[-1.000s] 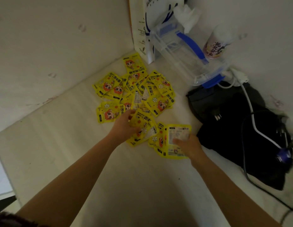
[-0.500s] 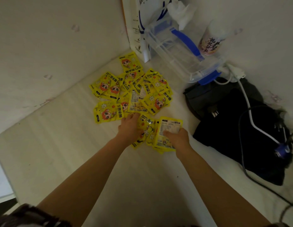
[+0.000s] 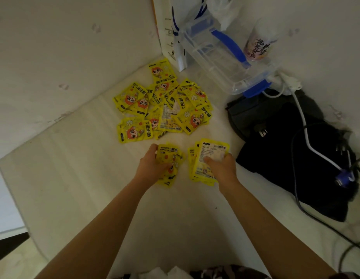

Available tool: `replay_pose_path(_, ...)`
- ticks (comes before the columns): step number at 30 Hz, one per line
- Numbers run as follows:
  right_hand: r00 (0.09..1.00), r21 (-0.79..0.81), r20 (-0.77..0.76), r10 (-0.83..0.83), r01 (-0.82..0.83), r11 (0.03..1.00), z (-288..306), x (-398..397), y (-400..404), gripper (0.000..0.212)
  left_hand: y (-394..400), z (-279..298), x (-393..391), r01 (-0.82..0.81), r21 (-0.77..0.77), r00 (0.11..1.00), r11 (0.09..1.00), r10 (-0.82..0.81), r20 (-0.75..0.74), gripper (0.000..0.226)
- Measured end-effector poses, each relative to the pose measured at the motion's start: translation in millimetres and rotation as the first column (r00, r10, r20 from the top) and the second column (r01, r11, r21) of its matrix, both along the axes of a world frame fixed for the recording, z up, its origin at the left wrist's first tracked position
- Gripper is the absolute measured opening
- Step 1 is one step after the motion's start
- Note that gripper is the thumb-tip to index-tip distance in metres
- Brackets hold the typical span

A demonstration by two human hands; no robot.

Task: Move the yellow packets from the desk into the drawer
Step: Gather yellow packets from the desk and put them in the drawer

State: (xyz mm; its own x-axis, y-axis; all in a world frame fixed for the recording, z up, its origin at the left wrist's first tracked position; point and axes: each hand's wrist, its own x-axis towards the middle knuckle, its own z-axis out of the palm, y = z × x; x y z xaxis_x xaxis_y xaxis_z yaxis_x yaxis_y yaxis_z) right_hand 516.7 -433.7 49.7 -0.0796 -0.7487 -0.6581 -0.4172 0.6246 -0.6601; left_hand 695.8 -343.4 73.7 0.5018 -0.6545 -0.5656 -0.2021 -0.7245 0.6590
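Several yellow packets (image 3: pixel 161 103) with a cartoon face lie in a loose pile on the white desk (image 3: pixel 78 178), near the corner of the walls. My left hand (image 3: pixel 151 167) grips a small bunch of yellow packets (image 3: pixel 171 158) just in front of the pile. My right hand (image 3: pixel 220 168) holds a second stack of yellow packets (image 3: pixel 205 156), with the printed back side of the top one facing up. Both bunches sit apart from the pile and from each other. No drawer is in view.
A clear plastic box with blue clips (image 3: pixel 221 55) leans at the back corner, with a white carton (image 3: pixel 167 31) and a bottle (image 3: pixel 259 43) beside it. A black bag (image 3: pixel 291 150) with cables (image 3: pixel 308 141) lies at the right. The desk's edge (image 3: pixel 16 198) runs at the left.
Both hands have drawn back toward me from the pile, each carrying its bunch of packets. The two bunches, close together before, are now separated by a gap.
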Motion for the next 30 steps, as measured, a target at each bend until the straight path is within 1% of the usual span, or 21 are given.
replay_pose_path(4,0.998,-0.005,-0.018,0.052,-0.052,0.999,5,-12,17,0.046,24,5,-3,-0.129,-0.053,0.981,0.99,0.12,-0.15,0.041)
replay_pose_path(9,0.995,-0.052,-0.064,0.076,-0.079,0.996,19,-26,52,0.043,57,12,-14,-0.244,-0.128,0.936,0.961,0.199,-0.291,0.044)
replay_pose_path(11,0.993,-0.081,-0.088,0.078,-0.086,0.993,25,-31,70,0.043,72,11,-15,-0.271,-0.137,0.921,0.953,0.215,-0.326,0.043)
replay_pose_path(13,0.992,-0.107,-0.107,0.071,-0.082,0.991,28,-34,90,0.043,88,8,-15,-0.26,-0.147,0.92,0.954,0.199,-0.337,0.04)
replay_pose_path(16,0.991,-0.131,-0.132,0.038,-0.055,0.99,32,-37,125,0.044,112,3,-13,-0.197,-0.172,0.926,0.965,0.126,-0.356,0.037)
replay_pose_path(19,0.988,-0.149,-0.15,-0.04,0.017,0.989,36,-38,168,0.045,139,-2,-7,-0.111,-0.2,0.94,0.974,0.038,-0.338,0.039)
replay_pose_path(25,0.957,-0.134,-0.113,-0.268,0.253,0.958,35,-42,264,0.045,192,0,-5,0.057,-0.225,0.944,0.973,-0.126,-0.306,0.039)
replay_pose_path(30,0.898,-0.152,-0.045,-0.438,0.427,0.891,37,-63,332,0.043,224,7,-27,0.239,-0.227,0.918,0.944,-0.296,-0.265,0.04)
